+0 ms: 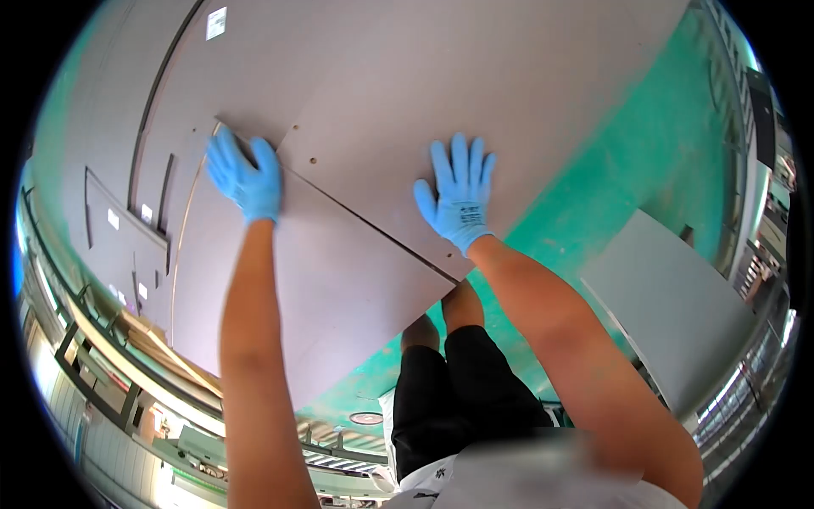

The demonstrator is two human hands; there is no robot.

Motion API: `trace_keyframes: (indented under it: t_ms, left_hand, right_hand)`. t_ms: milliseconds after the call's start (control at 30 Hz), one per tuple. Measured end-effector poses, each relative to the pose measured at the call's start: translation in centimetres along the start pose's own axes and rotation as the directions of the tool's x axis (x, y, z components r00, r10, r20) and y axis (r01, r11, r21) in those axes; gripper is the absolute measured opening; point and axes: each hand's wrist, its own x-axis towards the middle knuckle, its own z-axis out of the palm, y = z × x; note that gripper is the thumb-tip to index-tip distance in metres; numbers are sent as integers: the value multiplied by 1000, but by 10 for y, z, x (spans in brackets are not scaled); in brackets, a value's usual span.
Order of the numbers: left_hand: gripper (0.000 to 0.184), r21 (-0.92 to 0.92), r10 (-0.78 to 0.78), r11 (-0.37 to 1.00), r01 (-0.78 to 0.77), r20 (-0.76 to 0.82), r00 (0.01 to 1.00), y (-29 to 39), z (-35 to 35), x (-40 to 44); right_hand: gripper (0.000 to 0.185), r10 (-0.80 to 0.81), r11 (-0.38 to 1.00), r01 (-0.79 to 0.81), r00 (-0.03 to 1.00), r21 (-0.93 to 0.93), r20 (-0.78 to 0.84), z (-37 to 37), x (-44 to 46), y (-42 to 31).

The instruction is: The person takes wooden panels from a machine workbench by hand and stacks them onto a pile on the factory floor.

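Observation:
My left hand (248, 176), in a blue glove, rests with fingers spread over the far corner of a smooth grey-brown panel (297, 263). A large panel (381, 93) of the same colour, with a few small round holes, lies beyond it. A dark, narrow seam runs between the two panels. Flat on the large panel, close to its green-side edge, lies my right hand (460, 191), also gloved in blue with fingers spread. Neither hand holds anything.
More grey panels with white labels (216, 23) lie at the upper left, some cut in narrow pieces. The floor (585, 178) is green. To the right stands a light grey board (670, 297). My legs (462, 382) are close to the panels' near edge.

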Motion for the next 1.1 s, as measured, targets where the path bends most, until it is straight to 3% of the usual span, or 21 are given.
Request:
trace_keyframes:
  t_ms: [67, 167, 300, 367, 400, 433, 467, 500, 533, 567, 600, 633, 667, 700, 767, 833, 867, 900, 967, 1000, 1100]
  left_hand:
    - [58, -94, 18, 996, -6, 124, 992, -1, -25, -61]
    - [62, -15, -36, 999, 41, 257, 966, -7, -80, -166]
    - [60, 112, -312, 950, 291, 319, 895, -9, -147, -289]
    - [66, 160, -597, 800, 579, 314, 738, -18, -181, -343]
    - [67, 134, -807, 586, 799, 176, 563, -26, -198, -376]
    - [70, 128, -947, 301, 945, -79, 312, -48, -203, -433]
    - [71, -107, -982, -186, 977, 39, -183, -62, -223, -452]
    - [73, -242, -764, -644, 725, 249, -595, -69, -236, -465]
    - [73, -239, -753, -657, 715, 262, -604, -66, -237, -469]
    - [73, -382, -597, -802, 459, 499, -628, -62, -238, -469]
    - [74, -438, -553, -832, 340, 610, -568, -59, -235, -474]
    - [74, -458, -498, -864, 211, 710, -497, -57, -232, -480]
    - [74, -456, -488, -868, 196, 716, -499, -51, -231, -483]
    - [73, -494, -529, -840, 222, 661, -532, -46, -229, -480]
    - [72, -547, -566, -809, 217, 623, -540, -45, -219, -482]
    - [70, -471, -657, -727, 499, 688, -309, -69, -211, -539]
    - [68, -489, -589, -803, 340, 735, -335, -62, -211, -519]
    - [66, -490, -517, -855, 171, 777, -359, -55, -211, -497]
    - [64, -537, -555, -826, 171, 719, -419, -45, -212, -483]
    - [57, -536, -543, -832, 145, 730, -414, -52, -207, -503]
    - [62, -368, -457, -889, 275, 767, -450, -32, -216, -485]
  right_hand:
    - [63, -1, 1000, 2, 1000, 15, -29, 5, 0, -4]
    - [59, -28, 999, 30, 995, 15, -91, 3, -1, 5]
    - [61, -41, 999, 42, 992, 8, -116, 2, -5, 5]
    - [61, -75, 996, 80, 989, 34, -127, 6, -13, 15]
    - [61, -109, 990, 120, 985, 74, -137, 3, -19, 18]
    - [63, -102, 987, 116, 987, 107, -128, -9, -32, 19]
    - [63, -113, 988, 126, 985, 93, -133, -19, -54, 20]
    - [67, 78, 996, -73, 990, 45, -121, -25, -85, 20]
    - [71, 264, 964, -267, 956, -7, -124, -30, -113, 20]
    - [74, 465, 882, -439, 872, 173, -154, -34, -136, 15]
    - [78, 644, 742, -568, 751, 357, -144, -32, -150, 15]
    - [76, 812, 379, -690, 568, 617, 136, -15, -163, 22]
    - [75, 803, -78, -707, 373, 703, 464, -3, -173, 24]
    - [75, 801, -66, -706, 384, 705, 459, -7, -173, 11]
    - [83, 648, 201, -769, 569, 607, 507, -12, -165, -18]
    - [82, 666, 416, -692, 673, 590, 320, 19, -170, -19]
    - [82, 664, 516, -652, 714, 555, 222, 33, -173, -20]
    - [80, 683, 377, -618, 689, 690, 244, 41, -170, -22]
    - [84, 711, 241, -595, 646, 767, 278, 51, -181, -11]
    - [84, 706, 255, -567, 662, 784, 250, 53, -184, -6]
    - [84, 697, 420, -683, 664, 597, 270, 31, -180, -2]
